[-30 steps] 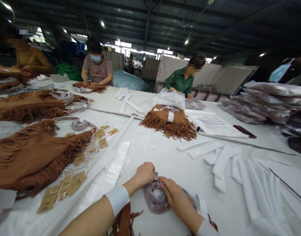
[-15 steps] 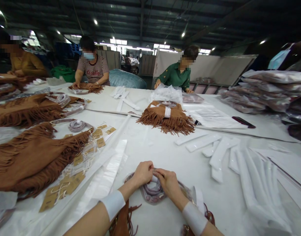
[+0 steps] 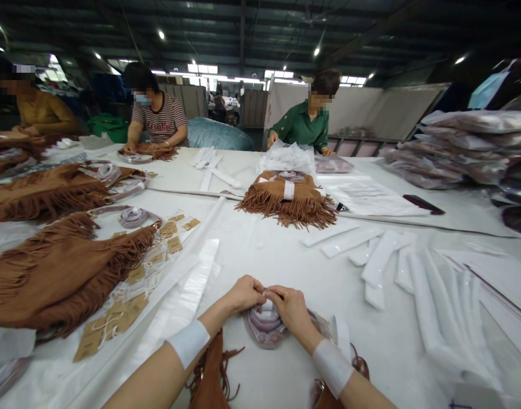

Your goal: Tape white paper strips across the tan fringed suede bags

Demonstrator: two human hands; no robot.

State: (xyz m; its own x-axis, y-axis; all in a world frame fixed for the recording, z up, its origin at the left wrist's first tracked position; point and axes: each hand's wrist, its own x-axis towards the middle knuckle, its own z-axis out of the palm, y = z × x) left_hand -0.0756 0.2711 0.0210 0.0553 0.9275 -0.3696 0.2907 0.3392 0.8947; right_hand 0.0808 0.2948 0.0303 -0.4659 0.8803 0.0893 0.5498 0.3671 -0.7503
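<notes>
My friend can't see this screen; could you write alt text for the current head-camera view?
A person's left hand and right hand pinch the far edge of a wrapped, coiled strap on a white table. Brown fringed pieces, tan tags and white strips lie around; other people work beyond.

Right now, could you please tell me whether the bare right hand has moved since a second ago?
Yes: judged against the white-banded brown fringed bundle, the right hand has shifted slightly leftward and forward.

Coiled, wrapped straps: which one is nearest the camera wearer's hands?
The coiled strap at the picture's bottom middle: the left hand and right hand pinch its far edge. The other coils lie farther from these hands.
</notes>
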